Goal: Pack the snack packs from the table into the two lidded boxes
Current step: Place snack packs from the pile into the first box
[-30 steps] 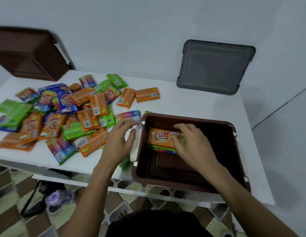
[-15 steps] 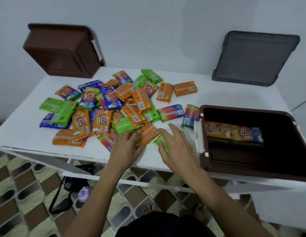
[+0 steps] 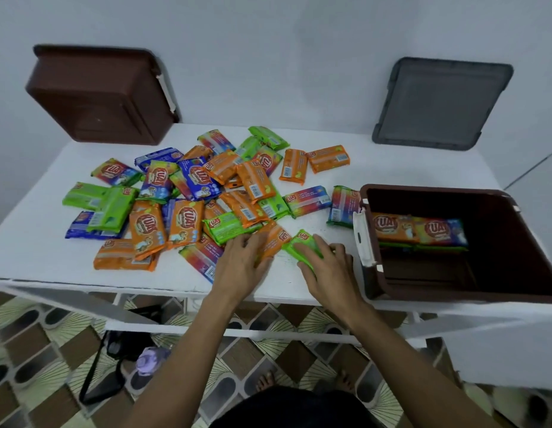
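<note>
- My right hand (image 3: 330, 270) curls around a green pack (image 3: 301, 242); my left hand (image 3: 242, 267) lies flat on an orange pack (image 3: 276, 237).
- The snack packs (image 3: 188, 196) litter the white table (image 3: 423, 168); some lie in the open brown box (image 3: 438, 189).
- A 2nd brown box (image 3: 98, 94) and a grey lid (image 3: 441, 103) lean on the pale wall (image 3: 268, 57).

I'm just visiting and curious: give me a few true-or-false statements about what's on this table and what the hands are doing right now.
1. The open brown box already holds snack packs. True.
2. The right hand rests on an orange pack. False: it holds a green pack; the left hand touches the orange pack.
3. A grey lid leans against the wall. True.
4. The second brown box lies flat beside the first. False: it leans tilted against the wall at the far left.
</note>
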Motion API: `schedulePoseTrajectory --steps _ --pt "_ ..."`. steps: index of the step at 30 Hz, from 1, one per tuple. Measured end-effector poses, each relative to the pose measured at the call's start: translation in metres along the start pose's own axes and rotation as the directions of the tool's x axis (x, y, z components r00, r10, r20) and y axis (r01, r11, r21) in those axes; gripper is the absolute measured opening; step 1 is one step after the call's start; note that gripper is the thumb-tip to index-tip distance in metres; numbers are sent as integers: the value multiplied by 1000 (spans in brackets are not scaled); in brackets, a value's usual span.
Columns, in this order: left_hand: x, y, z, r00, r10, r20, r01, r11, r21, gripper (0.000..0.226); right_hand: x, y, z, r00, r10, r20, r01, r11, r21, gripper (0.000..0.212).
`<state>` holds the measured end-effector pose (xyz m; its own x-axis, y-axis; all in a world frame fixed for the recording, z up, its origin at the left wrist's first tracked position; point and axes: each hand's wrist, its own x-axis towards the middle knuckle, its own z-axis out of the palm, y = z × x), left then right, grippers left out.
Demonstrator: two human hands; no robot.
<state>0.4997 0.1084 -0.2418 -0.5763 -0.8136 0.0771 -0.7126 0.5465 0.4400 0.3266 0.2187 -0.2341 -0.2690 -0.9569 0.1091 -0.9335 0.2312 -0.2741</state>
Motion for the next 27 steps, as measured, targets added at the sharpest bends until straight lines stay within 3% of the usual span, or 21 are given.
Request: schedulePoseTrajectory --steps 3,6,9,11,15,20,23,27 --pt "-4 3 -11 999 -22 -31 16 983 -185 65 1 -12 -18 994 -7 -106 26 983 182 38" --pt "-5 12 -31 996 -55 -74 18 902 -432 78 0 -27 -55 970 65 -235 51 888 456 30" --pt "-2 30 -49 990 -86 -116 -11 755 -655 97 -1 -29 -95 958 231 -170 -41 697 716 18" --pt "0 48 -59 985 -76 -156 -56 713 -699 95 1 -19 -118 959 263 -102 -73 583 809 14" --pt "5 86 -65 984 -45 -170 -106 616 -781 72 6 25 -150 978 189 -91 -48 625 779 26" --pt "20 133 -54 989 -58 -138 -84 541 -837 70 6 86 -169 975 168 -147 -5 674 739 11" --pt "28 154 -40 995 -67 -78 -40 449 -893 67 5 116 -170 965 236 -111 -52 590 805 8" --pt "40 176 -18 991 -120 -64 -4 445 -896 62 6 155 -164 972 235 27 -145 504 851 8"
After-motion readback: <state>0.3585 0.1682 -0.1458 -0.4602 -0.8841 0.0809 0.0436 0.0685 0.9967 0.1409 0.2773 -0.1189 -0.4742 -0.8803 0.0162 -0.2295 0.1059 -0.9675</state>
